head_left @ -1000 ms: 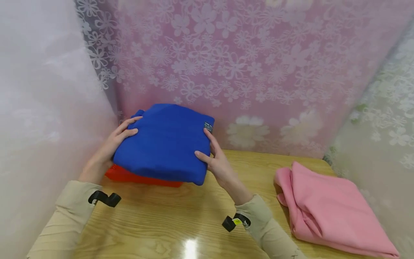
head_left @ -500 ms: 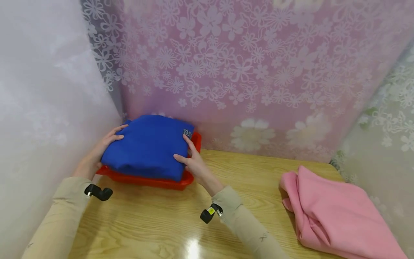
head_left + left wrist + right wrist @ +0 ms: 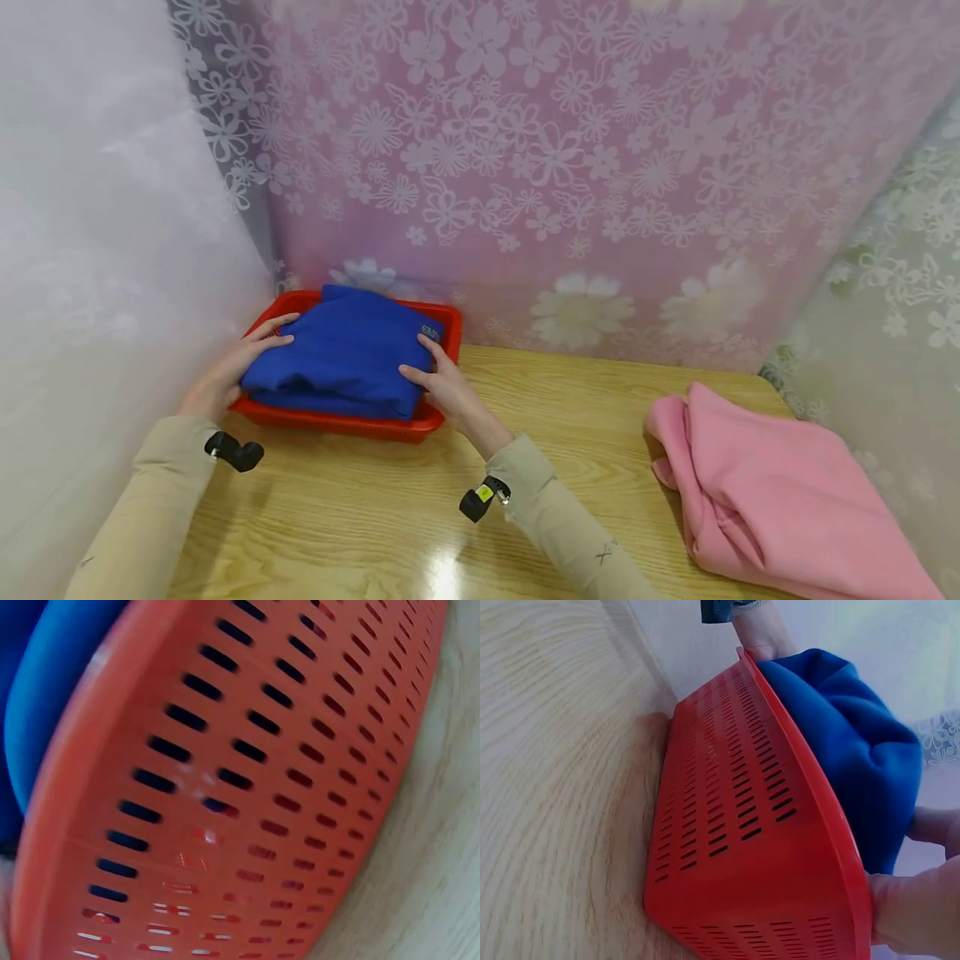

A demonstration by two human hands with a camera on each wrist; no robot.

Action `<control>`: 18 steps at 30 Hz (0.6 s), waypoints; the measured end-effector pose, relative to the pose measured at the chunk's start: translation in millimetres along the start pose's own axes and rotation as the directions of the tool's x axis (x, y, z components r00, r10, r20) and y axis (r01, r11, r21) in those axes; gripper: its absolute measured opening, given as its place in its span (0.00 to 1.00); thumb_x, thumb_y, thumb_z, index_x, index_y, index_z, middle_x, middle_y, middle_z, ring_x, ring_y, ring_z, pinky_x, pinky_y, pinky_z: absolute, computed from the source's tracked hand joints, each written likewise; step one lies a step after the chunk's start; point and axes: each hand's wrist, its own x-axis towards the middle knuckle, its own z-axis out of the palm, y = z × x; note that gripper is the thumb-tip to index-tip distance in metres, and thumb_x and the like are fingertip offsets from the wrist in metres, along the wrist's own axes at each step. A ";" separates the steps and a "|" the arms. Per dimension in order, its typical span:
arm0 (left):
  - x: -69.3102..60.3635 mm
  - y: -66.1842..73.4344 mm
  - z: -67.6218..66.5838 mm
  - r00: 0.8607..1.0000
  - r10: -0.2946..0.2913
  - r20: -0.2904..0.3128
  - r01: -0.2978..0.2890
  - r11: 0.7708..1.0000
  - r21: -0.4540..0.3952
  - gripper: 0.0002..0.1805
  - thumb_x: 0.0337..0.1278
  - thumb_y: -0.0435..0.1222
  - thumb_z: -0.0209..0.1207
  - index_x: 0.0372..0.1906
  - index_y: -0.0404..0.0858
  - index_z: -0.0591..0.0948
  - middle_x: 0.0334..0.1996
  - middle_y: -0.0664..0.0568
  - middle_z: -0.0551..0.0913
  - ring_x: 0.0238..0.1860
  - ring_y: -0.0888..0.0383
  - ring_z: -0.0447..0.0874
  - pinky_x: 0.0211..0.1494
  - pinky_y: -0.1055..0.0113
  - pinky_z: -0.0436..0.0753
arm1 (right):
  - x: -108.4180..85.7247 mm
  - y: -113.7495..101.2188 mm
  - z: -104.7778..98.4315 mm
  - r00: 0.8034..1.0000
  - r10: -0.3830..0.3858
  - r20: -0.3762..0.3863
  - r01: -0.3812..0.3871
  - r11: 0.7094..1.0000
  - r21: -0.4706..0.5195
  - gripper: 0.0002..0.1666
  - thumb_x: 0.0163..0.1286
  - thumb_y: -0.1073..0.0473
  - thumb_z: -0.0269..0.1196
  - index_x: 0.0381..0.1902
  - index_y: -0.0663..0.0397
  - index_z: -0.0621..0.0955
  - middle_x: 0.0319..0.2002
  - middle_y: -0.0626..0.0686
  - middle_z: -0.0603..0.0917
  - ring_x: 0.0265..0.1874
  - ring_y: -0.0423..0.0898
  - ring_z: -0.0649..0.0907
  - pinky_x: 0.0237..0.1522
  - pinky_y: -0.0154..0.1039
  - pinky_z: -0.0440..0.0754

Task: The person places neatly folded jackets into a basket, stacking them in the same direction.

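A folded blue garment (image 3: 341,358) with a small printed label at its right corner lies within the rim of a red slotted plastic basket (image 3: 453,329). My left hand (image 3: 234,367) grips its left side, with some fingers hidden below the cloth. At the right side my right hand (image 3: 450,390) holds it, thumb and a finger on top. In the right wrist view the garment (image 3: 847,742) rises above the basket rim. The left wrist view is filled by the basket's slotted wall (image 3: 161,847), with a strip of blue cloth at the upper left.
A folded pink garment (image 3: 787,483) lies on the wooden table (image 3: 360,517) at the right. Behind the basket hangs a pink flowered curtain (image 3: 510,167). A pale curtain (image 3: 112,250) stands close to my left arm.
Both hands have moved left and down with the blue garment, lowering it into the basket. More of the basket's rim shows now. The pink garment stays put.
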 end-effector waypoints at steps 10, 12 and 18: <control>-6.4 1.1 10.0 0.996 -0.025 -0.080 0.046 0.962 0.268 0.37 0.77 0.55 0.47 0.80 0.41 0.56 0.79 0.31 0.45 0.73 0.32 0.54 0.67 0.46 0.67 | -12.5 2.4 3.5 0.989 -0.146 0.012 0.136 0.886 -0.444 0.40 0.74 0.52 0.65 0.79 0.43 0.64 0.79 0.57 0.57 0.78 0.58 0.57 0.76 0.60 0.56; -13.7 7.6 10.5 0.997 0.001 -0.073 0.027 0.925 0.379 0.38 0.76 0.56 0.47 0.80 0.40 0.58 0.78 0.28 0.48 0.73 0.29 0.53 0.70 0.36 0.60 | -16.3 1.1 3.1 0.975 -0.214 0.051 0.209 0.822 -0.529 0.37 0.74 0.52 0.64 0.77 0.45 0.66 0.79 0.58 0.57 0.79 0.57 0.56 0.75 0.61 0.55; -33.0 22.6 6.6 0.993 0.084 0.078 -0.115 0.775 0.621 0.36 0.73 0.54 0.54 0.77 0.42 0.65 0.76 0.30 0.56 0.69 0.30 0.62 0.64 0.33 0.68 | -20.9 -0.5 -4.4 0.930 -0.294 0.220 0.361 0.623 -0.694 0.25 0.75 0.51 0.62 0.68 0.44 0.79 0.72 0.53 0.72 0.75 0.54 0.65 0.74 0.57 0.63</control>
